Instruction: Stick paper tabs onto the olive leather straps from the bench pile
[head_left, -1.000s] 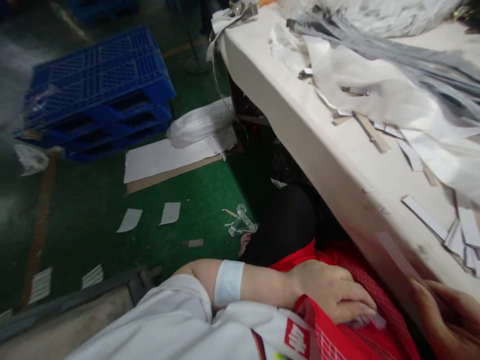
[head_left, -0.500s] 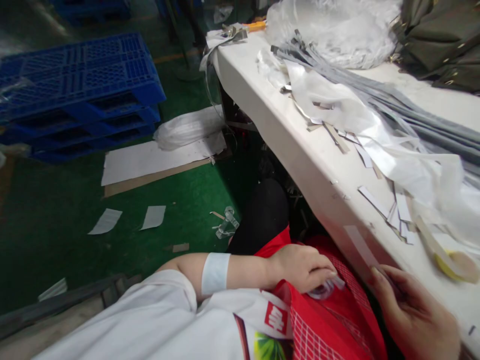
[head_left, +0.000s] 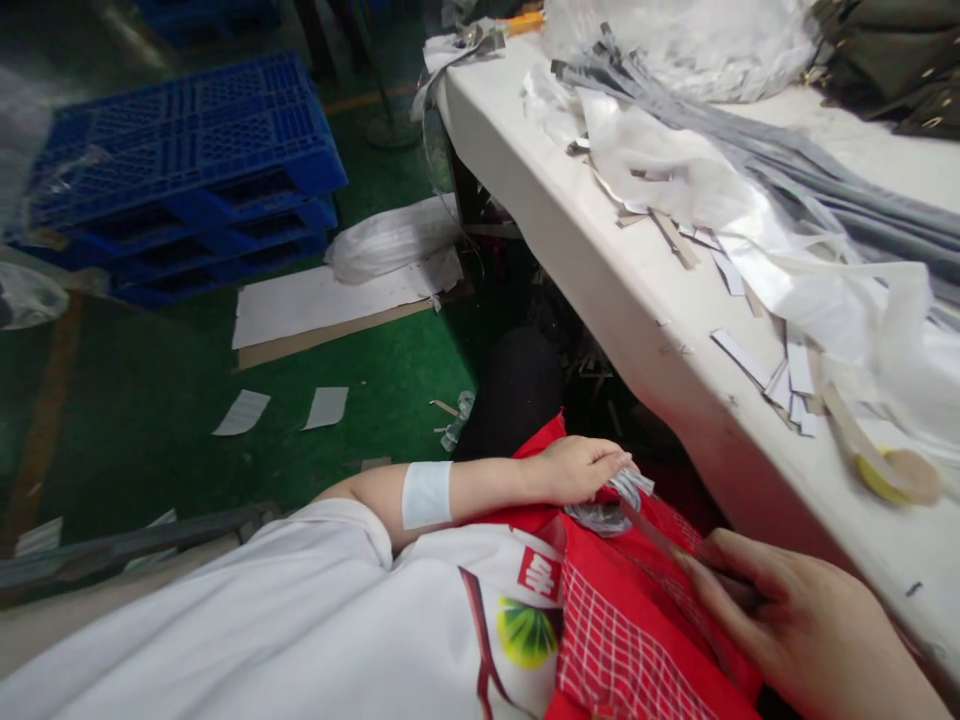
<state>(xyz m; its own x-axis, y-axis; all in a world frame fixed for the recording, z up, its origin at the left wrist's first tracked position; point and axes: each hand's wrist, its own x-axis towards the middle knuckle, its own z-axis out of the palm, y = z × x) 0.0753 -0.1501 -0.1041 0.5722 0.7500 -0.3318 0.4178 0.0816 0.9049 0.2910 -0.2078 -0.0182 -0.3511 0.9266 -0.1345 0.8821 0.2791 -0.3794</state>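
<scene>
My left hand [head_left: 581, 470] rests on my lap with its fingers curled round a shiny clear-grey coil [head_left: 602, 518], which looks like looped plastic strip. The far end of the coil sticks out past my fingertips. Lower right, my right hand [head_left: 780, 605] pinches a thin flat strip [head_left: 651, 532] between thumb and fingers. The strip's tip reaches to the coil, and whether they touch I cannot tell. Beneath both lies a red apron [head_left: 637, 640] with a white grid print.
A white table [head_left: 570, 230] runs along my right. On it lie paper strips [head_left: 799, 365], a tape roll [head_left: 892, 478], white film [head_left: 720, 200] and grey strips [head_left: 810, 170]. Blue pallets [head_left: 187, 150] and a white sheet [head_left: 300, 310] are on the green floor.
My right hand has moved left and off the table edge, swinging the strip over to the coil. My left hand has shifted slightly up in the view, and more of the coil shows.
</scene>
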